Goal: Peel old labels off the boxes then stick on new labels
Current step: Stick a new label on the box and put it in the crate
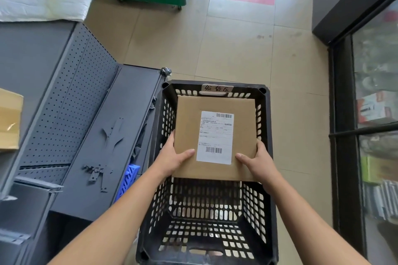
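Cardboard box [187,114], white printed label [215,137] face up, is held level over the far half of the black slotted crate [267,114]. Its near corners are clasped by the left grip [172,157] and the right grip [259,162], each with thumb on top and fingers round the side. Crate stands on tiled floor [237,49].

One wide-angle head view, aimed steeply down, held close above the black crate [185,85], tiled floor [237,49] taken in beyond the crate.

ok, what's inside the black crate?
The cardboard box is held over the crate by the left hand and right hand. Near floor looks bare; far part hidden by the box.
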